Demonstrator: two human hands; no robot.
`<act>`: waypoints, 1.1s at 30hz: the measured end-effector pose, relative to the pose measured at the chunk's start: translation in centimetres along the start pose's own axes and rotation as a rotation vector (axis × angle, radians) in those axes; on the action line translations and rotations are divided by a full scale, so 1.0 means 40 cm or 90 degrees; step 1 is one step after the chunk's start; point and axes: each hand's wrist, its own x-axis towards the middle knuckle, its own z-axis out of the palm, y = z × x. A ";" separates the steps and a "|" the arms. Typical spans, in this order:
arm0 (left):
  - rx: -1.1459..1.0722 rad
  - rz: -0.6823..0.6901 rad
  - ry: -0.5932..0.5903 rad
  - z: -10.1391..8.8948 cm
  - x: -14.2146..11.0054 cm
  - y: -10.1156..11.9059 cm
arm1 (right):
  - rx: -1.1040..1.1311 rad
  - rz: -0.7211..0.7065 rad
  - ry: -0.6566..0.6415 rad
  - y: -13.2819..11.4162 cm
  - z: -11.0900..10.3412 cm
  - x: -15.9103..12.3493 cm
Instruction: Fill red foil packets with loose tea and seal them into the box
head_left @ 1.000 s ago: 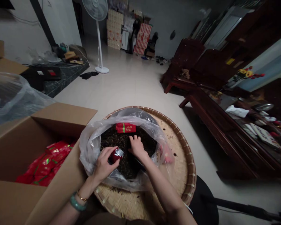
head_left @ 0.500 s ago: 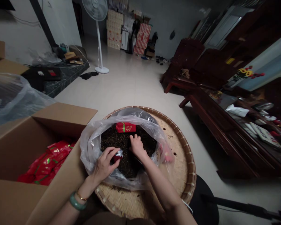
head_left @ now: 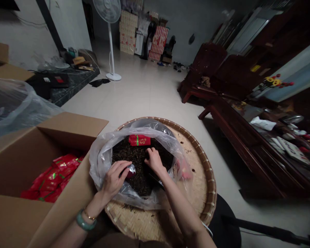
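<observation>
A round woven bamboo tray (head_left: 196, 199) holds a clear plastic bag (head_left: 100, 158) opened over a heap of dark loose tea leaves (head_left: 136, 165). My left hand (head_left: 116, 179) is closed on a small red foil packet (head_left: 130, 171) with its silver mouth open, at the near left of the heap. My right hand (head_left: 153, 161) rests on the tea with its fingers curled into the leaves. A stack of flat red packets with a green band (head_left: 139, 140) lies on the far side of the heap.
An open cardboard box (head_left: 20, 165) at my left holds several red packets (head_left: 51, 179). A crumpled plastic bag (head_left: 12, 103) lies behind it. A dark wooden table (head_left: 260, 144) with clutter stands right. A standing fan (head_left: 110, 38) and stacked cartons (head_left: 142, 34) are far back.
My right hand has drawn slightly nearer over the tea and curled its fingers. My left hand has tipped the red packet a little lower toward the leaves.
</observation>
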 end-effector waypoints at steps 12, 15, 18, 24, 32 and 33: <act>-0.053 -0.182 0.007 -0.006 0.034 0.013 | 0.613 0.125 0.055 0.047 -0.019 -0.063; -0.072 -0.190 -0.001 -0.008 0.036 0.019 | 0.802 0.184 -0.002 0.029 -0.021 -0.076; -0.082 -0.192 -0.006 -0.008 0.036 0.022 | 1.115 0.344 -0.108 0.007 -0.024 -0.084; -0.075 -0.193 -0.018 -0.009 0.035 0.023 | 1.249 0.452 -0.142 -0.016 -0.021 -0.088; -0.080 -0.183 -0.018 -0.010 0.042 0.038 | 1.364 0.464 -0.113 -0.035 -0.030 -0.100; -0.080 -0.183 -0.017 -0.010 0.043 0.039 | 1.371 0.472 -0.127 -0.037 -0.031 -0.102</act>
